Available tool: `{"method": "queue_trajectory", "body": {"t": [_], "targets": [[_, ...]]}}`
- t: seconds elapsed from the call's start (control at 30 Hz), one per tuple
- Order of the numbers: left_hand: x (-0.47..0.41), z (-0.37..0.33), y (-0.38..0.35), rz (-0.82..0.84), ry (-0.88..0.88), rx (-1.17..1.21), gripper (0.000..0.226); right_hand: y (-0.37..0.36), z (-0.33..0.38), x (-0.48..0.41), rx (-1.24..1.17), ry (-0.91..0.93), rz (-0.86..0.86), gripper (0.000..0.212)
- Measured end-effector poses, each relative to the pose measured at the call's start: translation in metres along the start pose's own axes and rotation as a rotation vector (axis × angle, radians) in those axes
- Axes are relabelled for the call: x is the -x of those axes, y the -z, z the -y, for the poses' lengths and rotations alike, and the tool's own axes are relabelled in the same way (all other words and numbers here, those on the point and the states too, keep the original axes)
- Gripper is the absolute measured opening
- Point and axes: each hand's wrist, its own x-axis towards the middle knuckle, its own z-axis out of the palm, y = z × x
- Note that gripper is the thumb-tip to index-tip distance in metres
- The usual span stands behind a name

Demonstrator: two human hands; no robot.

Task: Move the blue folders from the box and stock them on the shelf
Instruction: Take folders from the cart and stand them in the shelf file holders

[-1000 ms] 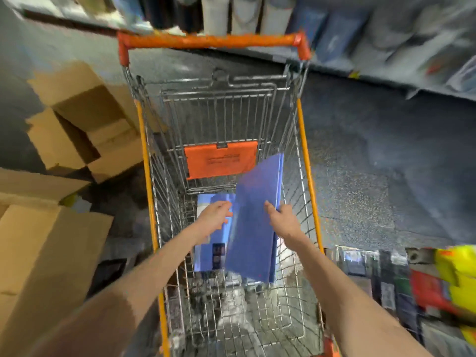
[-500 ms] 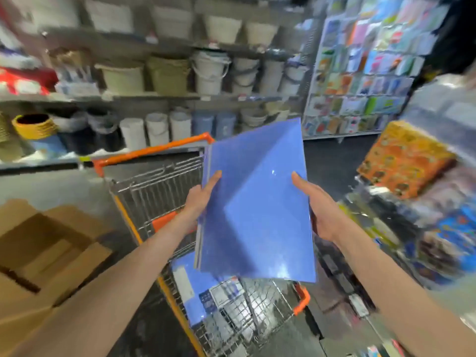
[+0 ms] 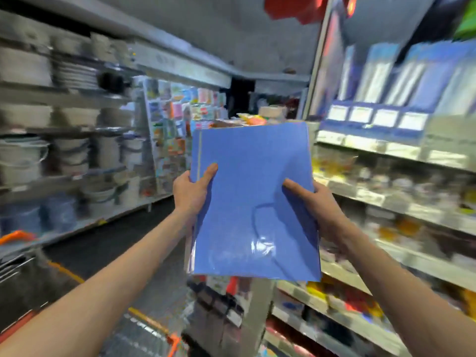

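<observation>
Blurred buckets [image 3: 23, 158] fill the left shelves, with a cart [image 3: 15, 235] handle low beneath them and a card rack [image 3: 175, 124] behind. The left grip [image 3: 189, 191] clasps the folders [image 3: 252, 202] at their left edge, held mid-air over the aisle. The right grip [image 3: 316, 202] pinches their right edge, beside the shelf [image 3: 386, 150].
</observation>
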Motion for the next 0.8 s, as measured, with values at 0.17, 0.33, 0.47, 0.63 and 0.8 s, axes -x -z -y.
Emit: {"method": "queue_trajectory", "body": {"t": [0.17, 0.33, 0.47, 0.63, 0.8], "targets": [[0.068, -0.07, -0.142, 0.202, -0.105, 0.079, 0.045, 0.15, 0.052, 0.047, 0.092, 0.171, -0.181, 0.031], [0.159, -0.141, -0.284, 0.281, -0.208, 0.138, 0.064, 0.301, 0.103, 0.108, 0.114, 0.323, -0.397, 0.03], [0.227, -0.212, -0.368, 0.414, -0.32, 0.041, 0.071, 0.399, 0.149, 0.153, 0.138, 0.395, -0.5, 0.025], [0.275, -0.273, -0.45, 0.38, -0.462, 0.058, 0.045, 0.485, 0.192, 0.183, 0.245, 0.522, -0.682, 0.029], [0.317, -0.309, -0.528, 0.413, -0.685, 0.032, 0.024, 0.545, 0.227, 0.182, 0.403, 0.627, -0.91, 0.022]]}}
